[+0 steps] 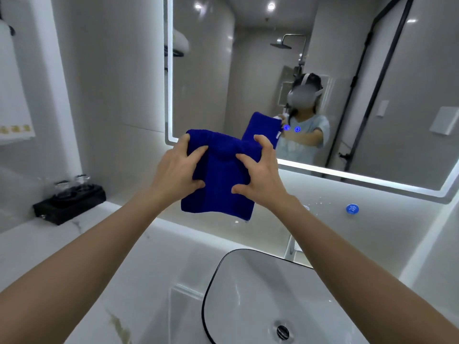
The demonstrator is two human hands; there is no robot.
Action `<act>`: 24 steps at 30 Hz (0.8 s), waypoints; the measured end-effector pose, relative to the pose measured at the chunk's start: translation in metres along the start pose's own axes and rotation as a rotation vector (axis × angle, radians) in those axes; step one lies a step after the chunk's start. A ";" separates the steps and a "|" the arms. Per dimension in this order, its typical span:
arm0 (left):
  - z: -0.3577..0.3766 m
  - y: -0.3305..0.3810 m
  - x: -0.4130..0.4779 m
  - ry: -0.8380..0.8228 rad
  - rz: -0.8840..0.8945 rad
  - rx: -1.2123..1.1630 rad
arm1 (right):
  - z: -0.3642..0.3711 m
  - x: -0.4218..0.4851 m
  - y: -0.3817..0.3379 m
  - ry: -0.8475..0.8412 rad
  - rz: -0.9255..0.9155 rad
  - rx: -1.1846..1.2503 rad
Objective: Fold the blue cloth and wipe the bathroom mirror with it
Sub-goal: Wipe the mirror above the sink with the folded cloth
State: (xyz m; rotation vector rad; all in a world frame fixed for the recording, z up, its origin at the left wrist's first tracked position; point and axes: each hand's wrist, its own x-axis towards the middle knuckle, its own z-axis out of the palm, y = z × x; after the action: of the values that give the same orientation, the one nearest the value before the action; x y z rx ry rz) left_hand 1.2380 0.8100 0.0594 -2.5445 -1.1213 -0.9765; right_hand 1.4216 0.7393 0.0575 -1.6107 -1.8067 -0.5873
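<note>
The blue cloth (219,180) hangs folded in the air above the counter, just in front of the mirror's lower left corner. My left hand (177,168) grips its left side, thumb on the front and fingers curled over the top edge. My right hand (258,173) grips the right side the same way. The bathroom mirror (248,70) with a lit white border fills the wall ahead. It reflects the cloth and a person in a light blue shirt.
A white basin with a black rim (268,301) and drain sits below my arms. A black tray with glasses (70,201) stands on the marble counter (82,244) at left. A round blue cap (352,209) lies at the back right. A towel (15,115) hangs far left.
</note>
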 end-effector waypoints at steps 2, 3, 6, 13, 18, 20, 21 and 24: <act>0.002 -0.004 0.011 0.015 0.046 0.081 | 0.003 0.012 0.002 0.032 -0.006 -0.055; 0.003 -0.006 0.017 0.019 0.062 0.109 | 0.005 0.019 0.004 0.042 -0.011 -0.081; 0.007 -0.016 0.038 0.039 0.088 0.164 | 0.014 0.044 0.012 0.059 -0.042 -0.164; 0.032 -0.062 0.116 0.030 0.123 0.197 | 0.051 0.118 0.035 0.150 -0.084 -0.295; 0.056 -0.108 0.199 0.270 0.246 0.222 | 0.075 0.193 0.058 0.224 -0.077 -0.418; 0.064 -0.125 0.234 0.299 0.283 0.207 | 0.082 0.223 0.066 0.246 -0.065 -0.462; 0.067 -0.131 0.251 0.304 0.294 0.198 | 0.085 0.237 0.070 0.254 -0.057 -0.475; 0.081 -0.148 0.293 0.306 0.305 0.169 | 0.097 0.272 0.083 0.263 -0.031 -0.512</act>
State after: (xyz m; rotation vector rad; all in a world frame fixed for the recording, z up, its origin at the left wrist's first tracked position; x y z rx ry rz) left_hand 1.3170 1.1182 0.1731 -2.2469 -0.6768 -1.0896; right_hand 1.4752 1.0097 0.1767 -1.7232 -1.5627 -1.2941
